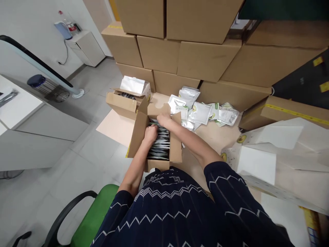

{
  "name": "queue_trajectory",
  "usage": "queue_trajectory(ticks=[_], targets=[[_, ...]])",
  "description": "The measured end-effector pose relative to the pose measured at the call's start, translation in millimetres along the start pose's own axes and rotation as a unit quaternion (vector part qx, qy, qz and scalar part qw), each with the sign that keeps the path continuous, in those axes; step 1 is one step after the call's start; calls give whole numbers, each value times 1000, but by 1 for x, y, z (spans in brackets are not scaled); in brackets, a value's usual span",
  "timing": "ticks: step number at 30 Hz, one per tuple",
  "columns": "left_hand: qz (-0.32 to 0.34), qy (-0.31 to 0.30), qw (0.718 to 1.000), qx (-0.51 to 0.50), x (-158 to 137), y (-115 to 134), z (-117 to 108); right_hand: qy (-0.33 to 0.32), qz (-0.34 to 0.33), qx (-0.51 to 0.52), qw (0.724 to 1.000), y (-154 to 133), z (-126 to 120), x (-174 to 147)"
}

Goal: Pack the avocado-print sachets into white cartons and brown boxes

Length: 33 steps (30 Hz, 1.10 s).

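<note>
In front of my body an open cardboard box (137, 133) holds a row of many flat packets (159, 141), standing on edge and packed close together. My left hand (151, 133) is at the box's left side with curled fingers, at the far part of the row. Just beyond it, my right hand (163, 120) reaches in near the far end, its fingers closed and pointing down. Both hands touch the packets' upper edges or are very near them; the fingertips are hidden, so what they pinch is unclear. Loose silvery-white pouches (200, 112) lie in a pile beyond the box, to the right.
A second open carton (120, 104) with dark contents stands at the far left, beside a white box (132, 85). Stacked cardboard boxes (159, 55) form a wall behind. A large open white box (257, 164) sits on the right, and a green chair (95, 219) is at lower left.
</note>
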<state>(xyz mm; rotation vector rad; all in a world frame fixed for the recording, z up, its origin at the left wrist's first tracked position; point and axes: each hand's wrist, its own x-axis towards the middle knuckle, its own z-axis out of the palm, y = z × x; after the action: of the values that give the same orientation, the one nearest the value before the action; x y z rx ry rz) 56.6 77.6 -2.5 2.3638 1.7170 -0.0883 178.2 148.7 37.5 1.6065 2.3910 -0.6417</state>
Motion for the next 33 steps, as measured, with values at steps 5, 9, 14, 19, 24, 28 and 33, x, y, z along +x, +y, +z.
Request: queue_trajectory(ticks=[5,9,14,19,24,28,33], targets=[[0,8,1000,2,1,2,-1,-12,48,-25,998,-6,5,5],[1,13,1000,2,0,1,0,-26,56,-30,998,-5,6,12],[4,22,1000,-1,-1,-2,2,-30,42,-27,998,-3,4,12],[5,40,999,-11,0,-5,6,15,35,-1,999,-7,6,4],[16,59,998,-24,0,-7,8,64,11,73,995,4,-3,-17],[21,72,996,-39,0,-9,12,337,1,374,864,67,-2,-60],[19,85,994,-58,2,-10,18,427,251,488,718,188,47,-119]])
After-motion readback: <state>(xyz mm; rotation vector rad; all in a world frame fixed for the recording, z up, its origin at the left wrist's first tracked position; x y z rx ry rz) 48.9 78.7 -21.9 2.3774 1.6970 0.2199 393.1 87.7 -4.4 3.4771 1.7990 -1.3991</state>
